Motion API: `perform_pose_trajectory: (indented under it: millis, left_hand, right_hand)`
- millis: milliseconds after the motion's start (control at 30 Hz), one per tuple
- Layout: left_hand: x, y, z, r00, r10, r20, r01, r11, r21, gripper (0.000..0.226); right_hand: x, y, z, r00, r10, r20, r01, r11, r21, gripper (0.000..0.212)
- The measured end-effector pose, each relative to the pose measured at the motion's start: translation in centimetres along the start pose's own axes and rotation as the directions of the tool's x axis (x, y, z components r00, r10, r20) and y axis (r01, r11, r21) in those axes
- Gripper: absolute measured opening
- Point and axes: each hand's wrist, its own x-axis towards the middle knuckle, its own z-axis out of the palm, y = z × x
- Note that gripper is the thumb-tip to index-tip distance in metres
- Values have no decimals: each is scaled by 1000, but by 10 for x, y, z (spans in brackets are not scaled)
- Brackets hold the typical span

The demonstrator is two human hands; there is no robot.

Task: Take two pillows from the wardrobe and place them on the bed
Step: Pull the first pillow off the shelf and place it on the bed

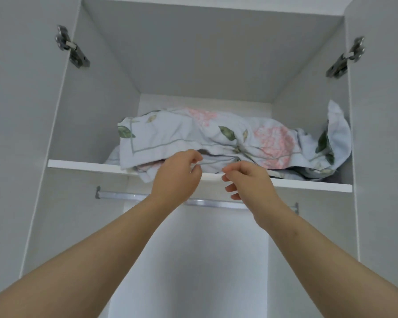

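Two hands (pixel 207 177) — floral pillows (pixel 205 138)

Both bare arms reach up and forward, forearms converging toward the middle. The left hand (pixel 176 177) shows its back, fingers (pixel 197 157) curled inward with the tips close together. The right hand (pixel 248 182) sits just beside it, slightly lower, fingers loosely bent and apart. Neither hand seems to grip anything, though the fingertips are partly hidden.

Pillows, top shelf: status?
Left hand and right hand raised at the shelf edge, both open, gripping nothing. Floral pillows on the shelf, front corner overhanging. Nothing blocking; hanging rail below.
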Motion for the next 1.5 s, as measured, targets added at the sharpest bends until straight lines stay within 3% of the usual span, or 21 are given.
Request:
perform_pose_trajectory:
  millis: [167,233,333,400,500,700,867,967,1033,1100,1167,1233,1367,1500]
  left_hand:
    - [57,-22,14,986,147,-82,-142,988,65,29]
    - [83,-31,21,968,225,-111,-204,963,175,34]
    - [111,-48,34,995,97,8,-93,924,372,59]
    - [121,-64,45,997,11,80,-48,879,475,78]
    - [127,-87,58,995,44,92,-91,797,597,93]
    - [151,-128,51,978,-57,203,-67,828,557,94]
    - [153,-141,50,980,-55,193,-29,913,407,74]
    - [152,-136,45,997,21,74,-50,906,420,70]
    - [151,-135,40,998,39,-41,-18,904,428,72]
    - [149,-136,39,995,8,-100,35,908,418,70]
    - [147,-134,41,996,-4,-90,41,909,415,63]
    - [146,-132,41,996,43,-82,-3,902,432,58]
    - [147,-131,41,979,154,-136,-73,879,470,59]
    - [151,-128,36,979,123,-160,-29,869,493,70]
  right_hand:
    - [54,7,15,988,-132,-75,123,986,-112,26]
    - [79,9,19,979,-160,-122,144,981,-132,26]
    - [104,14,20,958,-243,-152,195,942,-274,19]
    - [115,19,20,939,-323,-122,232,853,-468,20]
    - [131,22,24,906,-420,-57,242,622,-745,39]
    - [165,21,31,913,-408,18,209,431,-878,64]
    - [187,29,33,941,-327,90,209,348,-914,85]
    - [195,26,38,943,-324,79,213,402,-891,99]
    - [199,27,43,954,-294,63,194,438,-878,97]
    - [202,34,47,951,-303,63,188,403,-896,69]
    - [204,40,49,907,-421,12,184,370,-911,27]
    - [205,46,49,864,-502,-38,183,384,-905,12]
    - [201,55,43,852,-507,-132,220,575,-788,11]
    - [197,52,37,816,-485,-315,230,772,-592,22]
